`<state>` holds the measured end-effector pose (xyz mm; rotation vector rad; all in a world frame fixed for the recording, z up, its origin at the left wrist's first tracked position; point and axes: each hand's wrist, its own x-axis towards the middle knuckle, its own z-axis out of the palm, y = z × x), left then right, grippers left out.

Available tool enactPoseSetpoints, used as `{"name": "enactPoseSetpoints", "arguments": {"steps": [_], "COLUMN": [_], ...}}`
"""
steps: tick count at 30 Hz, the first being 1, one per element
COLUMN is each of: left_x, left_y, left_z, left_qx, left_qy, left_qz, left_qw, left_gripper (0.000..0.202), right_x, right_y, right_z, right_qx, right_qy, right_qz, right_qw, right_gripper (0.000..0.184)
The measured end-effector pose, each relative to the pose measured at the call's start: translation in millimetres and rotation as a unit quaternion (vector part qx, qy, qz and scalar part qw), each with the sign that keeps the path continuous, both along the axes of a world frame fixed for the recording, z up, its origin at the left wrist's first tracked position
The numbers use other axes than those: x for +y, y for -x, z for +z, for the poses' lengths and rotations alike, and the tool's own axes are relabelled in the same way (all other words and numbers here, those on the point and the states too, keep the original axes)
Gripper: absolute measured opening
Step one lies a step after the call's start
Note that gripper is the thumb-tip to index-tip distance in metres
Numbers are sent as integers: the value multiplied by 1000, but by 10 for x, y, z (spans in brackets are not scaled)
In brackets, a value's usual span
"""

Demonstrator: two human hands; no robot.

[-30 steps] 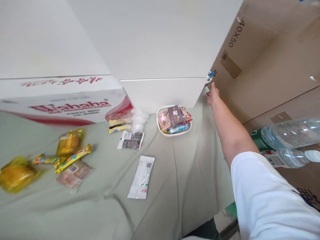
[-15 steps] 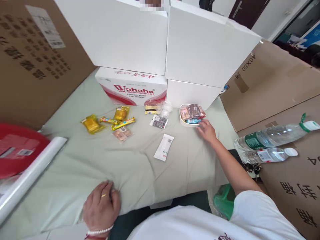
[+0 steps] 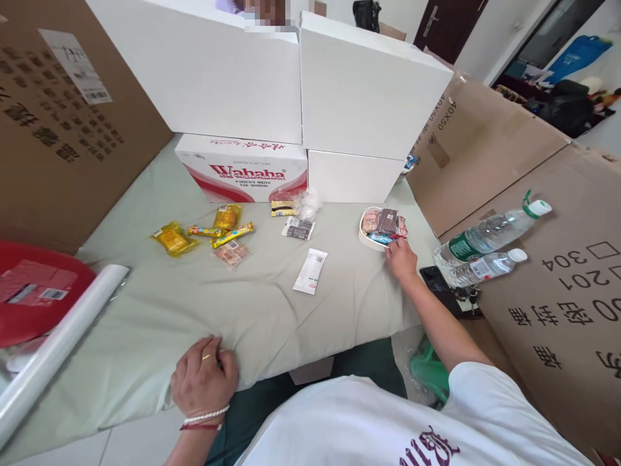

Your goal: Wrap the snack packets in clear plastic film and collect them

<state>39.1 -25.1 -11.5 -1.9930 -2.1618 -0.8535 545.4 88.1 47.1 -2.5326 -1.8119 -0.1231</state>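
Observation:
My right hand (image 3: 402,259) pinches the front right rim of a small white container (image 3: 367,239). Packaged snacks (image 3: 387,221) fill it, among them a dark brown packet, pinkish ones and a blue one. Near the table's front edge rests my left hand (image 3: 206,377), its fingers curled under; whatever may be inside is hidden. On the cloth between the hands lies a white sachet (image 3: 310,271). Farther left are yellow-wrapped snacks (image 3: 174,239), two thin yellow sticks (image 3: 232,235) and a clear pinkish packet (image 3: 233,253).
A Wahaha carton (image 3: 247,169) and white boxes (image 3: 373,84) wall off the back. Near them lie a dark-and-white packet (image 3: 297,228), a yellow packet (image 3: 284,208) and crumpled clear plastic (image 3: 308,204). Two bottles (image 3: 485,236) stand right; a white roll (image 3: 63,343) lies left.
The white container with its snacks has moved right along the table, with my right hand at its rim. My left hand stays near the front edge. The camera view has shifted.

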Motion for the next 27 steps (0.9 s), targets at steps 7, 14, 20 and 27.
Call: {"name": "enactPoseSetpoints", "arguments": {"steps": [7, 14, 20, 27], "left_x": [17, 12, 0, -28], "left_y": [21, 23, 12, -3], "left_z": [-59, -94, -42, -30], "left_qx": [49, 91, 107, 91], "left_qy": [-32, -68, -82, -82], "left_qz": [-2, -12, -24, -23], "left_qw": [998, 993, 991, 992], "left_gripper": [22, 21, 20, 23], "right_x": [263, 576, 1028, 1875], "right_y": [-264, -95, 794, 1866], "right_z": [16, 234, 321, 352], "right_qx": [-9, 10, 107, 77], "right_qy": [-25, -70, -75, -100], "right_qz": [-57, -43, 141, 190], "right_qw": [998, 997, 981, 974], "right_gripper": [34, 34, 28, 39]}}
